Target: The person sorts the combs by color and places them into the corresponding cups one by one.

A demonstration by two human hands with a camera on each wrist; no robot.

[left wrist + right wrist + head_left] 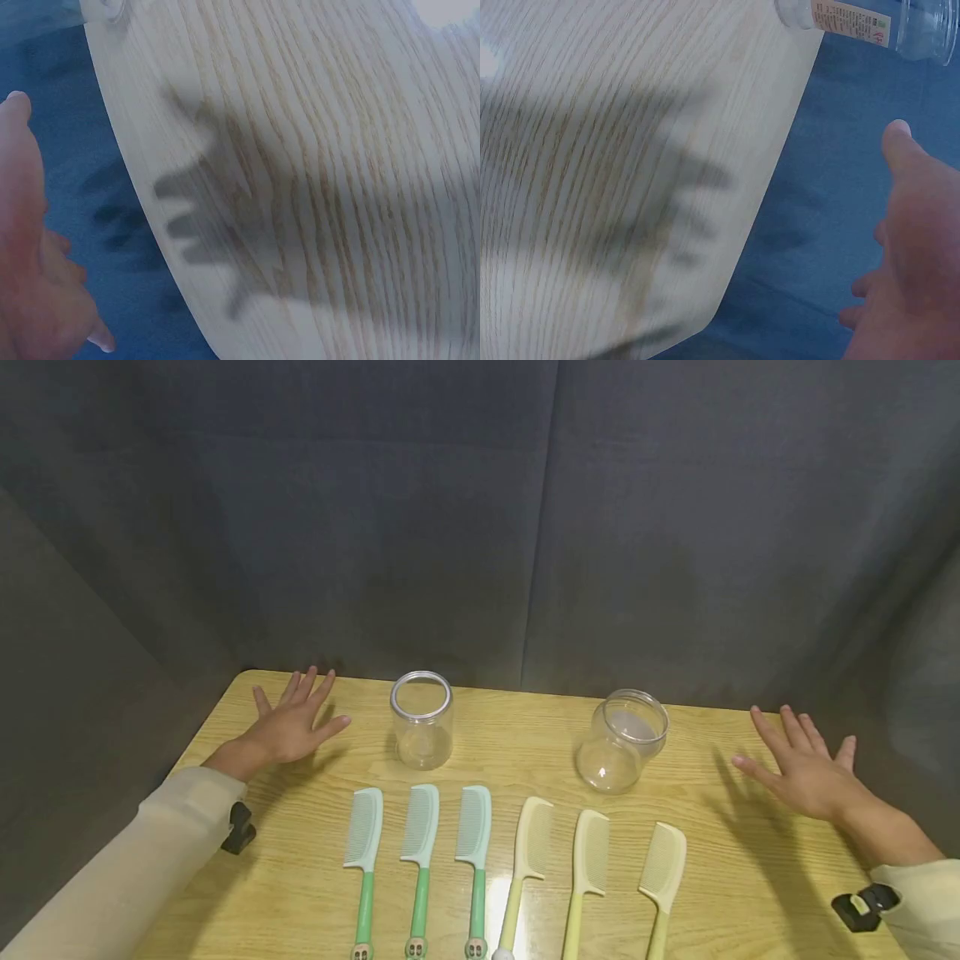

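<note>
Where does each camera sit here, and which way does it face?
Head: worn on the head, looks forward and down at the table, six combs, two jars, both forearms.
Left wrist: faces the table edge past the left hand.
Right wrist: faces the table edge past the right hand.
Both wrist views show the hand's shadow on the table.

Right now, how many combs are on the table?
6, in one row along the near edge of the table: three green combs on the left and three yellow combs on the right. Their handle ends run out of view; none looks hidden.
</note>
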